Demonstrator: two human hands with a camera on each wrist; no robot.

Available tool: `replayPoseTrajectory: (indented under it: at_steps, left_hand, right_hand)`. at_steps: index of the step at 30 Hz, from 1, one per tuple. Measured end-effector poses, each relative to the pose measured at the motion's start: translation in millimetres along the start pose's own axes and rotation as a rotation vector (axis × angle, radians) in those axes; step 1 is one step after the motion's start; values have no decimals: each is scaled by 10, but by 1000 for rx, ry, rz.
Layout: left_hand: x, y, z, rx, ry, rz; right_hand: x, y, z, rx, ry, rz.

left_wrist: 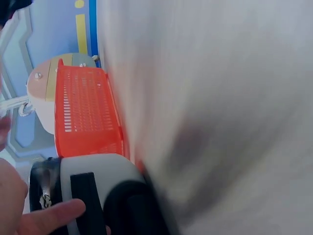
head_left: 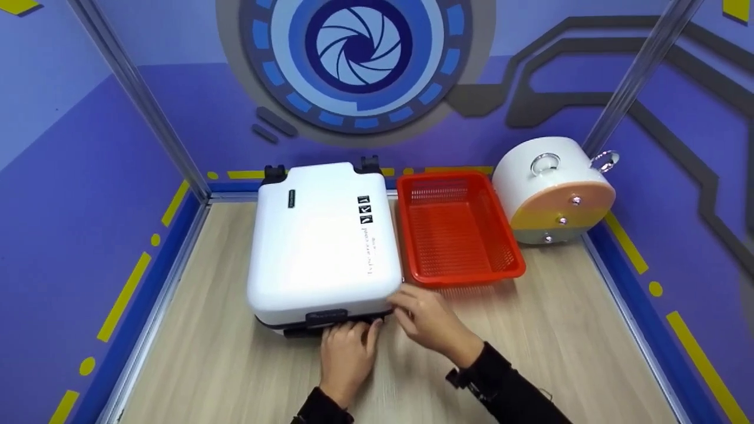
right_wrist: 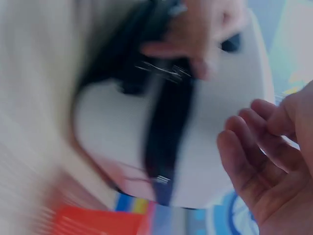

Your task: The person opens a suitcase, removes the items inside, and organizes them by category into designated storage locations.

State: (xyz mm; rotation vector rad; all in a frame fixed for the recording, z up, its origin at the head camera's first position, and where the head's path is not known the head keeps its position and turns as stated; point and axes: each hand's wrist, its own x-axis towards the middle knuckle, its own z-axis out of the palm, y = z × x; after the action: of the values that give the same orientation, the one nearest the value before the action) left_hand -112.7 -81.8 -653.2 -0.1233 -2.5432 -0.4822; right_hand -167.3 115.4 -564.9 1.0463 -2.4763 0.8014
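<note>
A white hard-shell suitcase (head_left: pixel 324 241) lies flat on the wood-grain table, its black zipper band (right_wrist: pixel 168 132) running along the side. My left hand (head_left: pixel 347 350) rests against the suitcase's front side, close to a black handle (head_left: pixel 327 317). In the left wrist view its thumb lies straight over a black strip, near a metal zipper pull (left_wrist: pixel 45 198). At the front right corner, my right hand (head_left: pixel 433 318) is held beside the lid. The right wrist view shows the right fingers (right_wrist: pixel 244 147) loosely bent with nothing between them; that view is blurred around the zipper.
A red plastic basket (head_left: pixel 459 277) stands right beside the suitcase. Behind it to the right is a round white box (head_left: pixel 530 159) with coloured drawers and a ring handle. Purple panels (head_left: pixel 76 224) wall in the table on the left, back and right.
</note>
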Motion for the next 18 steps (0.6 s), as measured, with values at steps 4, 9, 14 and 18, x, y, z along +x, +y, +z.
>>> replayPoseTrajectory:
  at_steps: [4,9,14,18]
  left_hand:
    - [19,26,40,27,39,-6]
    - [34,-17,87,51,110,1]
    - [-2,-42,120,23,150,34]
    - [-36,-47,141,-11,156,62]
  right_hand:
    - [257,5,-74,-36,84,16]
    - [473,-50,66,-71,-21,78]
    - [451,-84,166,-88,-86,136]
    - [382,-62,165,-72,-57,169]
